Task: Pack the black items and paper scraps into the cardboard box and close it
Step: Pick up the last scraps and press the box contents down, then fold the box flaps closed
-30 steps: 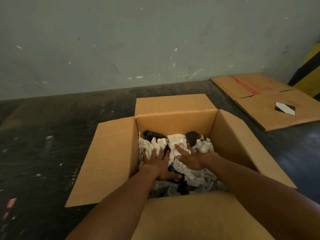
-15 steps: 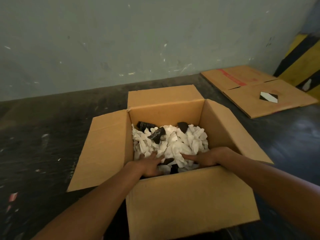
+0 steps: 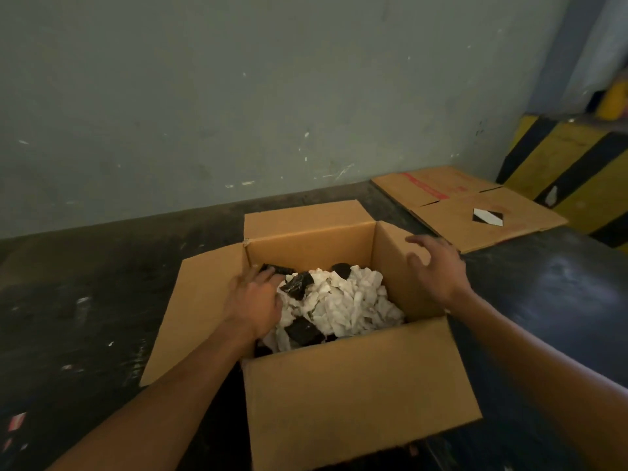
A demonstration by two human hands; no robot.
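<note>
Change: both hands have lifted off the paper at the near side of the box; the left has slid to the far-left corner, the right has risen out to the right flap, and the camera has tilted up.
Left grip: the left hand (image 3: 253, 302) lies palm down inside the box at its left wall, fingers (image 3: 268, 276) loosely spread and released, closed on nothing; the tips touch a black item (image 3: 276, 268) in the far-left corner.
Right grip: the right hand (image 3: 436, 268) hovers open with fingers splayed and curled, above the top edge of the right flap (image 3: 394, 263); whether it touches the flap cannot be told.
Paper scraps: white paper scraps (image 3: 343, 304) fill the box, heaped just right of the left hand and below-left of the right hand.
Black items: one crinkled piece (image 3: 298, 283) sits on the paper just beside the left fingers, another (image 3: 341, 269) near the far wall, a flat one (image 3: 304, 331) near the front wall by the left wrist.
Box: the cardboard box (image 3: 356, 385) stands open on the dark floor (image 3: 85, 317), left flap (image 3: 200, 300) splayed outward, far flap (image 3: 306, 219) upright, near flap hanging down the front.
Surroundings: a flattened carton (image 3: 475, 212) lies on the floor to the far right, well apart, against a yellow-and-black striped barrier (image 3: 577, 164); a grey-green wall (image 3: 238, 96) stands behind.
</note>
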